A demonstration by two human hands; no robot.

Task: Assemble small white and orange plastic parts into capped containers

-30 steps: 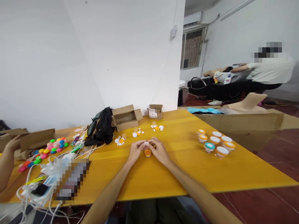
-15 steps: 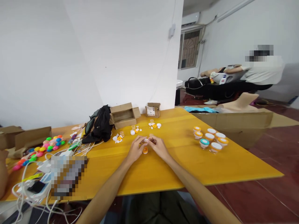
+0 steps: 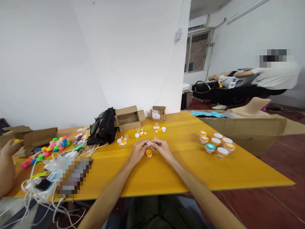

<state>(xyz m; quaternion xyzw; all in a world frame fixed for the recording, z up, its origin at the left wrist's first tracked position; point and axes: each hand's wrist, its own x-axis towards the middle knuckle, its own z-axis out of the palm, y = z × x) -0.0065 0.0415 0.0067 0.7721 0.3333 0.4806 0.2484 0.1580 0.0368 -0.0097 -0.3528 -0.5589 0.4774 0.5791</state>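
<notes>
My left hand [image 3: 137,152] and my right hand [image 3: 164,149] meet over the middle of the table, fingertips closed together. Between them is a small white plastic part [image 3: 148,143], partly covered by the fingers. Just below the fingertips an orange ring-shaped cap [image 3: 149,153] lies on the tabletop. Beyond my hands are small groups of loose parts: white pieces with an orange ring [image 3: 123,141], a white disc [image 3: 137,135] near a clear cup, and another white disc [image 3: 163,129] beside an orange piece.
Several lidded clear jars [image 3: 222,153] stand at the right, one with a teal lid [image 3: 210,146]. Open cardboard boxes [image 3: 128,121] and a black bag [image 3: 105,127] sit behind. Cables, a power strip and colourful balls [image 3: 57,144] occupy the left, near another person's hand [image 3: 9,152].
The view has shifted slightly. My fingers still hold the white part, and more of the orange cap shows. At far left, another person's hand has risen into view with a yellow ball.
</notes>
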